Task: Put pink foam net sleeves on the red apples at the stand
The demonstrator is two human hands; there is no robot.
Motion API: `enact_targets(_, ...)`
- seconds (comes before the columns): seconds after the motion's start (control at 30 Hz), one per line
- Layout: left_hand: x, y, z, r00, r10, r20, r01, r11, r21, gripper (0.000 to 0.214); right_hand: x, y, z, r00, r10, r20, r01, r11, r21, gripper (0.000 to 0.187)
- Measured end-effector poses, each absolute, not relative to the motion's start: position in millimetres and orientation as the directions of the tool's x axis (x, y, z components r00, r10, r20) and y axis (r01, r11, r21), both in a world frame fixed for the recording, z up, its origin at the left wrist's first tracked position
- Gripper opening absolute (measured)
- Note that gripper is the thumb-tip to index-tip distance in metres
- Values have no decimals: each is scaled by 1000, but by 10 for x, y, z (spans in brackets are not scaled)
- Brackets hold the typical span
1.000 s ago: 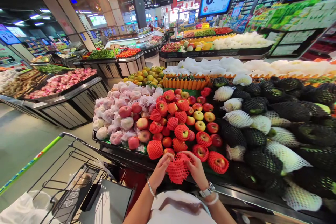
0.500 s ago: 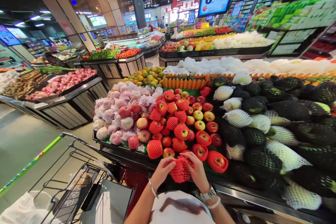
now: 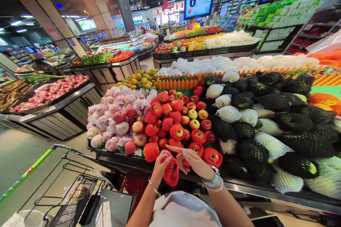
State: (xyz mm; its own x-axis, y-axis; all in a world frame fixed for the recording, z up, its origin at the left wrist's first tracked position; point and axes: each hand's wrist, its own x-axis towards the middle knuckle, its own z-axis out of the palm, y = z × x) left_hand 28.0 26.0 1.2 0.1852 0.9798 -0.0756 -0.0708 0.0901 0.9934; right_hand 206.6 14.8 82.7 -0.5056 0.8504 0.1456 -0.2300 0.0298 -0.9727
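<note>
Lower centre of the frame: the left hand pinches the net by its top. The net hangs with its long axis near vertical, pointing down. The right hand is open, fingers pointing left, just beside the net, below the apples.

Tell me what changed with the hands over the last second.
The right hand let go of the red foam net and opened beside it. The left hand still pinches the net, which now hangs down. The stacked apples did not move.
</note>
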Motion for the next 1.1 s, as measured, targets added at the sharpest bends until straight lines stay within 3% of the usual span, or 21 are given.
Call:
enact_targets(0.07, 290, 261, -6, 191, 981, -42, -58, 54, 997, 35, 2016, 132, 909, -483, 864, 140, -253, 16, -967, 68)
enact_targets(0.23, 313, 238, -71, 140, 978, -153, -39, 160, 986, 43, 1956, 115, 970, -492, 858, 147, -247, 24, -969, 75)
enact_targets(0.33, 321, 221, -32, 145, 982, -123, -23, 128, 992, 40, 1950, 124, 861, -421, 898, 125, -220, 33, -975, 71)
enact_targets(0.5, 303, 196, 70, 35, 999, 11, 24, -12, 1000, 29, 1916, 54, 533, -192, 975, 112, 148, 142, -979, 47)
enact_targets(0.67, 289, 194, 16, -63, 996, -61, -53, 57, 997, 34, 1887, -10, 277, -277, 959, 58, 305, 144, -941, 55)
enact_targets(0.8, 278, 210, -4, -76, 984, -161, -254, 137, 957, 46, 1948, 19, 76, -165, 985, 47, 195, 79, -978, 43)
enact_targets(0.87, 263, 214, 24, 11, 978, -209, -340, 200, 919, 46, 1995, 36, 3, -157, 987, 12, 74, 24, -997, 30)
enact_targets(1.0, 217, 215, 64, 318, 898, -304, -291, 397, 870, 52, 2049, 48, -61, -182, 977, -108, -217, -147, -965, 34)
enact_targets(1.1, 187, 220, 38, 379, 851, -365, -251, 474, 844, 53, 2043, 36, -90, -183, 955, -234, -433, -292, -852, 36)
